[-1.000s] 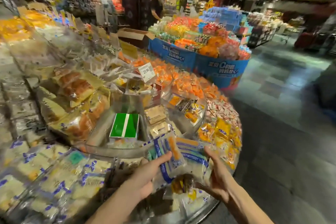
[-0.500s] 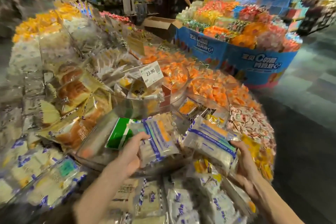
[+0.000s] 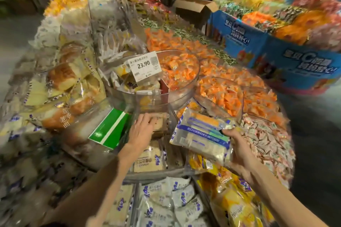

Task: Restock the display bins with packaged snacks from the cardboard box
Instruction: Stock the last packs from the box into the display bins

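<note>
Most display bins [image 3: 162, 173] already look full: orange packs far and right, bread packs left, white-blue packs near. So restock seems well along, just top-ups left, though I can't tell how much stock remains.

Blue promo stand [image 3: 276, 57], far right, is heaped w/ sweets and isn't part of this job as far as I see.

Cardboard box [image 3: 191, 5] sits far centre, flaps open, well apart from both hands. Contents not visible.

Round clear tub [image 3: 177, 97] in the middle is roughly half full, w/ price tag [image 3: 144, 65] clipped on its left side.

Green box [image 3: 110, 128] lies tilted in the low bin just left of the left hand.

Snack pack [image 3: 201, 134], blue-white, is held over the near-right bins, not yet placed.

Right hand [image 3: 238, 151] grips that pack from its right end, fingers curled round the edge.

Left hand [image 3: 142, 129] is down in the bin below the tub, fingers straight, resting flat on a tan packet [image 3: 159, 122] and gripping nothing. Prob. just settling it in.
</note>
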Tool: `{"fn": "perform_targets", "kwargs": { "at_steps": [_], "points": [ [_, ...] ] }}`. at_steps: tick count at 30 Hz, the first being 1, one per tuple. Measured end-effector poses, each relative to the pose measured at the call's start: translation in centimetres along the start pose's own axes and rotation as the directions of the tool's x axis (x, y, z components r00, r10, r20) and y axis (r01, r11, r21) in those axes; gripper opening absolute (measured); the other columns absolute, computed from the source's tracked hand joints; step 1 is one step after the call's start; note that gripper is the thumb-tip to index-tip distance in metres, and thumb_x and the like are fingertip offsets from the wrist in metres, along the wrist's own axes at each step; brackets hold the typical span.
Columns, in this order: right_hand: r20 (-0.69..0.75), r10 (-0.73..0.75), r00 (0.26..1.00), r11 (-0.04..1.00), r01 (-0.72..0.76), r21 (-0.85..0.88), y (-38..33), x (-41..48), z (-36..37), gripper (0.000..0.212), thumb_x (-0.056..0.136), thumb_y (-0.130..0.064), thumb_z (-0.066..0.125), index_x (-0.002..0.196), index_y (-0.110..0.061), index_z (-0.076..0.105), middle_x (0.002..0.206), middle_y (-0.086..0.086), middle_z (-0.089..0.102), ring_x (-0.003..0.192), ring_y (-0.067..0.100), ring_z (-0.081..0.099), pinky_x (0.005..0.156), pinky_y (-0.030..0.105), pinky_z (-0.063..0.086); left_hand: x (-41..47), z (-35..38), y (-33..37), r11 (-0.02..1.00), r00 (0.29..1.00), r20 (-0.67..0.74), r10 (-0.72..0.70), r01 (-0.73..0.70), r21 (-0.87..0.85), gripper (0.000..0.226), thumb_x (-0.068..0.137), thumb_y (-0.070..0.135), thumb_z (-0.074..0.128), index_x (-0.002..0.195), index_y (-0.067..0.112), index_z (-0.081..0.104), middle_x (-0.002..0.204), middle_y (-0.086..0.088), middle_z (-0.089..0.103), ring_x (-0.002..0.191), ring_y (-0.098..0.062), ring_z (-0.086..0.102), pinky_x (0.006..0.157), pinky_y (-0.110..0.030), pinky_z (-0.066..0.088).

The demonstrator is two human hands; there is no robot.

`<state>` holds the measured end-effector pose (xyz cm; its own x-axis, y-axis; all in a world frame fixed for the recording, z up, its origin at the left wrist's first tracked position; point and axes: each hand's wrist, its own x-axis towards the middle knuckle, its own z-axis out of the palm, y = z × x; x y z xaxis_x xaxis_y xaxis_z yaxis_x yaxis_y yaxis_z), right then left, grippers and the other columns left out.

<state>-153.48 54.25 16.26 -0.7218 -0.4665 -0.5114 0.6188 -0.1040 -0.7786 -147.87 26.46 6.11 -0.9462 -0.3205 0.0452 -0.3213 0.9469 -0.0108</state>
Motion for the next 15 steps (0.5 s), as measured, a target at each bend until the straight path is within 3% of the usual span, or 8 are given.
{"fn": "perform_targets", "kwargs": {
  "at_steps": [3, 7, 10, 13, 15],
  "points": [
    [0.078, 0.061, 0.995, 0.998, -0.062, 0.013, 0.5, 1.6, -0.8, 0.026, 0.084, -0.025, 0.054, 0.099, -0.008, 0.067, 0.085, 0.015, 0.077, 0.066, 0.028, 0.075, 0.057, 0.038, 0.06, 0.0, 1.0, 0.4, 0.97, 0.99, 0.113, -0.089, 0.112, -0.217, 0.071, 0.09, 0.003, 0.052, 0.155, 0.015, 0.028, 0.138, -0.009, 0.036, 0.132, -0.029, 0.03, 0.114, -0.04, 0.031],
    [0.112, 0.111, 0.987, 0.993, -0.116, 0.036, 0.9, 2.1, -0.9, 0.038, 0.082, -0.028, 0.054, 0.109, -0.005, 0.067, 0.095, 0.02, 0.076, 0.071, 0.031, 0.075, 0.053, 0.037, 0.061, 0.6, 0.8, -0.1, 0.882, 0.958, 0.277, -0.078, 0.196, -0.428, 0.079, 0.086, 0.006, 0.055, 0.158, 0.015, 0.023, 0.136, -0.009, 0.038, 0.133, -0.028, 0.033, 0.115, -0.041, 0.031],
    [0.108, 0.102, 0.989, 0.994, -0.106, 0.039, 1.3, 2.2, -0.7, 0.044, 0.08, -0.03, 0.056, 0.115, -0.004, 0.065, 0.102, 0.022, 0.075, 0.077, 0.033, 0.075, 0.06, 0.04, 0.063, 0.6, 0.1, -0.8, 0.806, 0.941, 0.324, -0.096, 0.265, -0.53, 0.064, 0.092, 0.004, 0.054, 0.153, 0.016, 0.038, 0.152, -0.008, 0.039, 0.143, -0.026, 0.033, 0.12, -0.034, 0.025],
    [0.101, 0.071, 0.992, 0.996, -0.076, 0.047, 1.5, 1.7, 0.0, 0.043, 0.081, -0.031, 0.057, 0.115, -0.006, 0.064, 0.101, 0.02, 0.075, 0.078, 0.032, 0.075, 0.064, 0.039, 0.062, 0.1, -2.4, -0.5, 0.572, 0.942, 0.263, -0.208, 0.335, -0.748, 0.036, 0.101, 0.017, 0.055, 0.137, 0.013, 0.058, 0.141, -0.005, 0.057, 0.127, -0.022, 0.054, 0.111, -0.035, 0.04],
    [0.101, 0.067, 0.993, 0.995, -0.073, 0.062, 1.7, 1.5, 0.6, 0.04, 0.084, -0.03, 0.056, 0.115, -0.006, 0.064, 0.1, 0.019, 0.076, 0.078, 0.032, 0.075, 0.064, 0.039, 0.062, -1.1, -4.8, 0.2, 0.362, 0.927, 0.274, -0.256, 0.355, -0.862, 0.036, 0.102, 0.035, 0.053, 0.128, 0.013, 0.064, 0.124, -0.004, 0.067, 0.11, -0.019, 0.062, 0.1, -0.044, 0.051]
  ]
}}
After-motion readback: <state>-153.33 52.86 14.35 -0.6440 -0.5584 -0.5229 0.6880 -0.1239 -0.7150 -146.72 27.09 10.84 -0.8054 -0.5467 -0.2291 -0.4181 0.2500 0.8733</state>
